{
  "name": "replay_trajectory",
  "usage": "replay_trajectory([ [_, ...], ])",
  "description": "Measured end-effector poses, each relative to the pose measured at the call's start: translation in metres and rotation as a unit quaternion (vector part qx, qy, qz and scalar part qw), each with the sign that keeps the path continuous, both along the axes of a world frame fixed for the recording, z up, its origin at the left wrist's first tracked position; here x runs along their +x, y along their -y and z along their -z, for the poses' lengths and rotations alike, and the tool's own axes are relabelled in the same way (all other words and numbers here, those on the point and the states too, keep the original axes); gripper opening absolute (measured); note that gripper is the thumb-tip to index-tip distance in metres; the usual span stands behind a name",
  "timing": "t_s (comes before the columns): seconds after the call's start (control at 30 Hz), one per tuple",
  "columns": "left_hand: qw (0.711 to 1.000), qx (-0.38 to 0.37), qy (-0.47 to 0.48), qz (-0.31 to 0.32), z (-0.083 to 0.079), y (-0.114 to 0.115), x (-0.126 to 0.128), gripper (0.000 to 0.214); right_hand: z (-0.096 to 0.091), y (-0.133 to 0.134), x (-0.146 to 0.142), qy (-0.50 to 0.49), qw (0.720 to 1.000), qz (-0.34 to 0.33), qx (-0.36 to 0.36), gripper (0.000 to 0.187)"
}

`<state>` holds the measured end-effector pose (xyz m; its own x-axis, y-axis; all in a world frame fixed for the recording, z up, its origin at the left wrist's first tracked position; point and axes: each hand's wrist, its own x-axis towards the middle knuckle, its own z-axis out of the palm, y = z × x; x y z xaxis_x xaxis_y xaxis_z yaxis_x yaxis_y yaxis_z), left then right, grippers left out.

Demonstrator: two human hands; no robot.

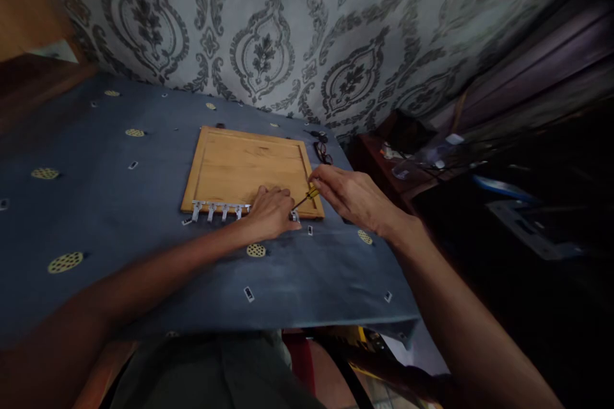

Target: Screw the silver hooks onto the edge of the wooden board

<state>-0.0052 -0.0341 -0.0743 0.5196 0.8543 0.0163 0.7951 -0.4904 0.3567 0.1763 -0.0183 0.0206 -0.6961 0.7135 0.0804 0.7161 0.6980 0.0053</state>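
Observation:
A framed wooden board (249,163) lies flat on the cloth-covered table. Along its near edge runs a metal hook rail (218,209) with several silver hooks hanging over the edge. My left hand (273,212) presses over the rail's right part, fingers curled on the board, hiding some of the hooks. In my right hand (343,192), closed round its yellow handle, is a screwdriver (311,193). Its shaft slants down to the left, and the tip meets the rail's right end beside my left thumb. Any screw there is too small to make out.
A blue patterned tablecloth (144,217) covers the table. Eyeglasses (322,152) lie behind the board's right corner. A patterned wall (263,32) rises at the back. To the right, a clear plastic bottle (426,158) lies on a lower dark surface.

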Motion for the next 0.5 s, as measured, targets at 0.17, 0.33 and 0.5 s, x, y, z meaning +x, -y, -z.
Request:
replay_trajectory([
  [0.17, 1.000, 0.005, 0.004, -0.001, 0.0026, 0.0000, 0.0001, 0.038, -0.0009, -0.0032, -0.0003, 0.016, 1.000, 0.004, 0.002, 0.029],
  [0.33, 1.000, 0.011, 0.008, -0.001, 0.0048, 0.0005, 0.0002, 0.037, 0.0015, -0.0047, 0.0010, 0.024, 1.000, 0.013, 0.012, 0.039],
  [0.5, 1.000, 0.013, 0.005, 0.000, 0.0051, 0.0003, 0.0003, 0.037, -0.0007, -0.0022, 0.0001, 0.010, 1.000, 0.001, 0.002, 0.043],
])
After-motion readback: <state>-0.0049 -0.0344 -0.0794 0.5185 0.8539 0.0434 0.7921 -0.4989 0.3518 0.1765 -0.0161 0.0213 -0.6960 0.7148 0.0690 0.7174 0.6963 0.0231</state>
